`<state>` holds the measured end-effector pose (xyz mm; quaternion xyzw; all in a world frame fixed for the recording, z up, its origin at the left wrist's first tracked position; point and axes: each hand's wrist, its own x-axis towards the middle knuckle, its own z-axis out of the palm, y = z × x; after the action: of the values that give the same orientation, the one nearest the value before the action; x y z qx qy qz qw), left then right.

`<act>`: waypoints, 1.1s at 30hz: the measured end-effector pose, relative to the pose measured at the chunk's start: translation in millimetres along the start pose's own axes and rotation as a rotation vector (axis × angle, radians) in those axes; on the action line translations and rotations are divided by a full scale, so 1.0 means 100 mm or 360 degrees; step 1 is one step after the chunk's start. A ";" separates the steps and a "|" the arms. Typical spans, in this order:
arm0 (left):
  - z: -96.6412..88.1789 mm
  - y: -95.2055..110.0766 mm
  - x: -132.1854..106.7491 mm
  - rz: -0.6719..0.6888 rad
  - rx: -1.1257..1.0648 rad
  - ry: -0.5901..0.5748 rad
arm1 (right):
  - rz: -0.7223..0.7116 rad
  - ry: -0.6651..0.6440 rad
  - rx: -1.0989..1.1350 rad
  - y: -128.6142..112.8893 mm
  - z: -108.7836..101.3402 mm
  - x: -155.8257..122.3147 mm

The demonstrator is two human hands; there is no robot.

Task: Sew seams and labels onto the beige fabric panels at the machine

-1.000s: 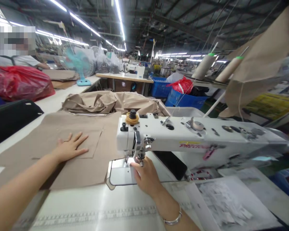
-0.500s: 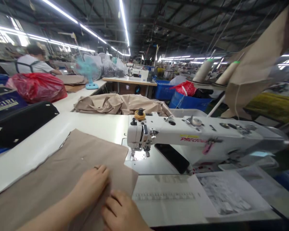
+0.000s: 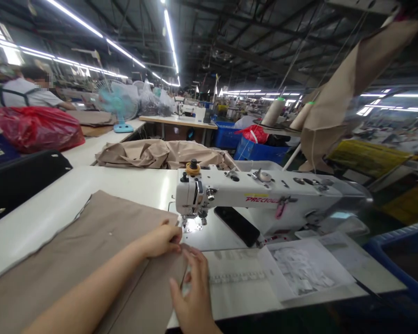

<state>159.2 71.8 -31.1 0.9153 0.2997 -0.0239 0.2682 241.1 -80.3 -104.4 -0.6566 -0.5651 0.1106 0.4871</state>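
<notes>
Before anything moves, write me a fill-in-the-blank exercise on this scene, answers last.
Of the left hand and right hand, both at the tan cloth, the one nearer the white box is the ____ hand.
The brand name on the sewing machine begins with the letter ____.
The number of green-topped thread cones in view is ____.
The bulging plastic bag left of the fan is coloured ____.
Missing words: right; P; two; red.

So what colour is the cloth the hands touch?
The cloth is brownish tan, clearest in the head view.
</notes>
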 end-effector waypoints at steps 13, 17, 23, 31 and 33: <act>-0.25 0.11 -0.14 -0.0057 -0.0456 -0.0003 | 0.0680 -0.0456 0.0391 -0.12 -0.11 0.32; -0.24 0.09 -0.13 -0.0086 -0.0515 0.0002 | 0.0695 -0.0452 0.0354 -0.11 -0.10 0.32; -0.23 0.07 -0.11 -0.0032 -0.0539 -0.0030 | 0.0688 -0.0504 0.0256 -0.10 -0.11 0.34; -0.18 0.02 -0.07 0.0029 -0.0523 -0.0051 | 0.0672 -0.0529 0.0198 -0.11 -0.14 0.37; -0.19 0.03 -0.06 0.0024 -0.0504 -0.0048 | 0.0677 -0.0534 0.0211 -0.11 -0.14 0.37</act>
<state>153.5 76.3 -12.7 0.8633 0.2887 0.0118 0.4138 256.4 -57.5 -73.3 -0.6997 -0.4790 0.3543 0.3943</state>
